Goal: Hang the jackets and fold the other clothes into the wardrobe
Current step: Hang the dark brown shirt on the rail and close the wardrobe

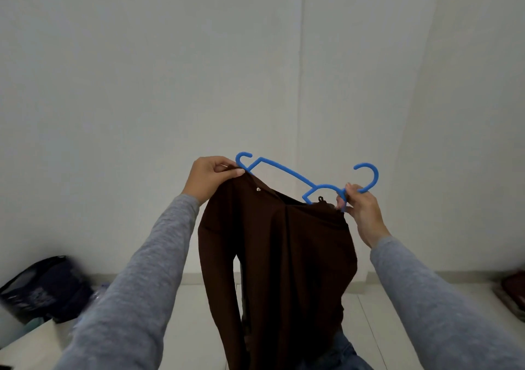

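Note:
A dark brown jacket (284,256) hangs in front of me, held up at chest height against a white wall. A blue plastic hanger (287,172) lies tilted along its top, its left end by the jacket's shoulder and its hook up at the right. My left hand (211,176) pinches the jacket's shoulder at the hanger's left end. My right hand (362,213) grips the hanger just below its hook, at the jacket's collar. The hanger's right arm is hidden inside the fabric.
A dark bag (42,290) sits on the floor at the lower left beside a pale surface. Folded reddish clothes (511,293) lie at the right edge. White tiled floor (369,327) spreads below, and blue denim (341,355) shows under the jacket.

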`<state>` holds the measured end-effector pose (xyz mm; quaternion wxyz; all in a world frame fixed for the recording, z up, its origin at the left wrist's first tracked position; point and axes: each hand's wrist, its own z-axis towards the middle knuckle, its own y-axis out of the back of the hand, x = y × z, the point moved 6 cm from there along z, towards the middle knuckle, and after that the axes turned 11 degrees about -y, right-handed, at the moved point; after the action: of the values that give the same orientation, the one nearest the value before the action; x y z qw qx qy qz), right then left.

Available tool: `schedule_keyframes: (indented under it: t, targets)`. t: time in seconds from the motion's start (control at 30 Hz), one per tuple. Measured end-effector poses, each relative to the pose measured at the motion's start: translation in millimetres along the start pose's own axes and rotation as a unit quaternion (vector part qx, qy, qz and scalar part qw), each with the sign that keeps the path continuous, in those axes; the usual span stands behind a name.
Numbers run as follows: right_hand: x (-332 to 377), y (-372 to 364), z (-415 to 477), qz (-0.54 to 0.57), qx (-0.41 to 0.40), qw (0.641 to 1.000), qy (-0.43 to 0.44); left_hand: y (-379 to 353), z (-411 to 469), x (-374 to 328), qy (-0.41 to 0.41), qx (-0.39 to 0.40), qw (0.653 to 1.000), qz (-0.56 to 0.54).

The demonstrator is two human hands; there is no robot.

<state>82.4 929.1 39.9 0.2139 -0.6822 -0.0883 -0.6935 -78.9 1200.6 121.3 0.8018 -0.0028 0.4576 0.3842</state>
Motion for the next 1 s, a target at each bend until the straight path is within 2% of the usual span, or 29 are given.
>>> schedule_keyframes:
  t: [0.1,0.3,0.5,0.63,0.8,1.0]
  targets:
    - [1,-6,-1,-0.014,0.043,0.999,-0.014,5,2,-1,0.003,-0.051,0.998,-0.037]
    - [12,-29,-1,0.134,0.140,0.980,-0.052,3,17,-13,-0.021,-0.086,0.995,-0.046]
    - [20,-33,0,0.224,0.116,0.967,-0.027,-2,18,-26,-0.056,-0.136,0.988,-0.040]
    - [20,-47,1,0.318,0.114,0.941,-0.019,-8,20,-41,-0.087,-0.170,0.981,-0.041]
    - [-1,-52,-4,0.258,0.135,0.955,-0.049,11,24,-48,-0.104,-0.228,0.967,-0.042]
    - [-13,-35,-4,0.134,0.128,0.982,-0.036,29,15,-22,-0.070,-0.208,0.976,-0.002]
